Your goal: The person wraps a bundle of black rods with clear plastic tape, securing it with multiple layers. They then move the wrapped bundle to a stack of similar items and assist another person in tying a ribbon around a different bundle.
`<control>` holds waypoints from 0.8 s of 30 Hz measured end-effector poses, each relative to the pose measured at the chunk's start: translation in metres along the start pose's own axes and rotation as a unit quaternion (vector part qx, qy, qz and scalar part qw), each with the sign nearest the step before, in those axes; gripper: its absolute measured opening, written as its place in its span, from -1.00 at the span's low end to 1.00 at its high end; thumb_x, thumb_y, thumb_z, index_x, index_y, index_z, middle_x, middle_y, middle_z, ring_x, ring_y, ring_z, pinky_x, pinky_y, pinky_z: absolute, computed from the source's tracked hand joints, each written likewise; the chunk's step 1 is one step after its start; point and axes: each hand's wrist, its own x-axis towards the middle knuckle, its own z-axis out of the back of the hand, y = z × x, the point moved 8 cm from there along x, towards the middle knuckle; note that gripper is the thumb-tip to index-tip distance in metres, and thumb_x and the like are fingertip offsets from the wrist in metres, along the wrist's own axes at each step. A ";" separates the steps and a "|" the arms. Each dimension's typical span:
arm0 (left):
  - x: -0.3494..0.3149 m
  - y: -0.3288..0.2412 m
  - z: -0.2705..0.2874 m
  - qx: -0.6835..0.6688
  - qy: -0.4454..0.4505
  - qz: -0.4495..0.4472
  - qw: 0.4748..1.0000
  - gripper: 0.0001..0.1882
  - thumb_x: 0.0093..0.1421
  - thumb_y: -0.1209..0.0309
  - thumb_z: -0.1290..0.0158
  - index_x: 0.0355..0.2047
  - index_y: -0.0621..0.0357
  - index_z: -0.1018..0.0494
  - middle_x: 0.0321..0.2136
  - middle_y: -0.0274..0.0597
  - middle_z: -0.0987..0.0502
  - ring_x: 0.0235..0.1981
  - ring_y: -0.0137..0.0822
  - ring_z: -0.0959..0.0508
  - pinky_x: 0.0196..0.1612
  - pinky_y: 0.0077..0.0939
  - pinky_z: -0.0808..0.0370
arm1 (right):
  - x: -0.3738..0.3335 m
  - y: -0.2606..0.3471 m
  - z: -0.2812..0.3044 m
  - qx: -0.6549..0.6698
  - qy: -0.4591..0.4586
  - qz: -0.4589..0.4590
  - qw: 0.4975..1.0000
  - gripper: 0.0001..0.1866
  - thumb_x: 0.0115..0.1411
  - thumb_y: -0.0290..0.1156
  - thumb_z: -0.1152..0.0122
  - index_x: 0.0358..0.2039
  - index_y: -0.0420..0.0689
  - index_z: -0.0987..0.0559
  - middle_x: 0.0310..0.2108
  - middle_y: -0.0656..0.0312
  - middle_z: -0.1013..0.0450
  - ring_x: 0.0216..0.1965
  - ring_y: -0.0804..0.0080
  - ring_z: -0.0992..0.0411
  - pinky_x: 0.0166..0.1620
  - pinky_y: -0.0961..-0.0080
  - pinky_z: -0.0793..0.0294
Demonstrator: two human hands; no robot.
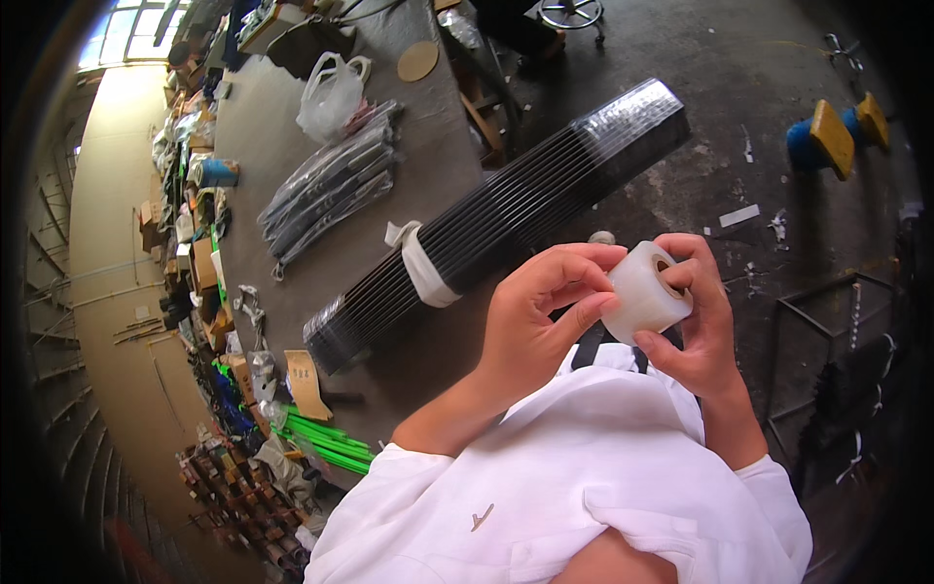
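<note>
Roll point(637, 297) of film, seen from the head, sits in front of the torso, clasped by the right hand point(708, 326), fingers at its core; left hand point(535, 316) fingertips meet its side, pinch unclear. Probably light, slick; core holds best. Bundle point(506, 206) juts past the table point(428, 127) edge; room lies rightward over floor point(700, 58).

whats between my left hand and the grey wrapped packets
Head view: the white-banded black bundle lies between your left hand and the packets.

Grey table point(433, 156): black rod bundle point(511, 216), wrapped packs point(336, 183), tan disc point(418, 61).
</note>
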 end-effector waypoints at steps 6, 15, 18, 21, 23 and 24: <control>-0.023 0.012 0.020 0.132 -0.032 -0.055 0.989 -0.92 0.29 0.56 -0.03 -0.26 0.33 -0.37 -0.16 -0.05 -0.47 -0.16 -0.39 -0.52 -0.07 -0.51 -0.51 | -0.015 -0.026 -0.035 0.060 0.027 -0.040 0.997 -0.58 -0.25 -0.44 -0.52 -0.43 -0.18 -0.43 -0.07 0.13 -0.29 -0.11 0.36 -0.34 -0.15 0.52 -0.39; 0.000 -0.008 0.108 0.327 -0.096 -0.173 0.924 -0.89 0.25 0.72 0.02 -0.26 0.30 -0.35 -0.32 -0.16 -0.49 -0.41 -0.47 -0.52 -0.28 -0.62 -0.53 | -0.016 -0.077 -0.100 0.228 0.088 -0.228 0.943 -0.69 -0.17 -0.51 -0.53 -0.50 -0.23 -0.49 -0.05 0.25 -0.25 -0.12 0.58 -0.36 -0.09 0.62 -0.46; 0.030 -0.006 0.156 0.280 -0.094 -0.199 0.935 -0.88 0.22 0.75 0.04 -0.30 0.32 -0.43 -0.33 -0.18 -0.48 -0.38 -0.47 -0.51 -0.30 -0.64 -0.52 | -0.003 -0.094 -0.124 0.279 0.081 -0.238 0.927 -0.76 -0.05 -0.51 -0.43 -0.44 -0.26 -0.50 0.01 0.22 -0.19 -0.03 0.50 -0.35 0.04 0.50 -0.46; 0.068 0.001 0.180 0.415 -0.047 -0.238 0.877 -0.82 0.13 0.81 0.03 -0.38 0.32 -0.50 -0.35 -0.18 -0.47 -0.40 -0.44 -0.51 -0.32 -0.62 -0.50 | 0.006 -0.116 -0.136 0.320 0.060 -0.253 0.911 -0.77 0.03 -0.43 -0.38 -0.36 -0.26 -0.55 0.01 0.23 -0.21 0.00 0.48 -0.32 0.05 0.48 -0.39; 0.084 0.019 0.186 0.402 -0.022 -0.246 0.882 -0.77 0.06 0.84 0.02 -0.40 0.29 -0.53 -0.37 -0.18 -0.47 -0.40 -0.41 -0.51 -0.33 -0.60 -0.49 | 0.001 -0.139 -0.141 0.325 0.056 -0.284 0.900 -0.73 0.01 -0.40 -0.40 -0.30 -0.25 -0.58 0.00 0.24 -0.23 -0.01 0.49 -0.32 0.03 0.51 -0.37; 0.090 0.030 0.188 0.395 -0.009 -0.249 0.884 -0.75 0.03 0.85 0.01 -0.42 0.28 -0.54 -0.37 -0.18 -0.47 -0.41 -0.40 -0.51 -0.34 -0.60 -0.49 | -0.002 -0.149 -0.143 0.327 0.052 -0.300 0.895 -0.71 0.00 -0.39 -0.41 -0.27 -0.24 -0.60 -0.01 0.25 -0.24 -0.01 0.49 -0.32 0.02 0.53 -0.37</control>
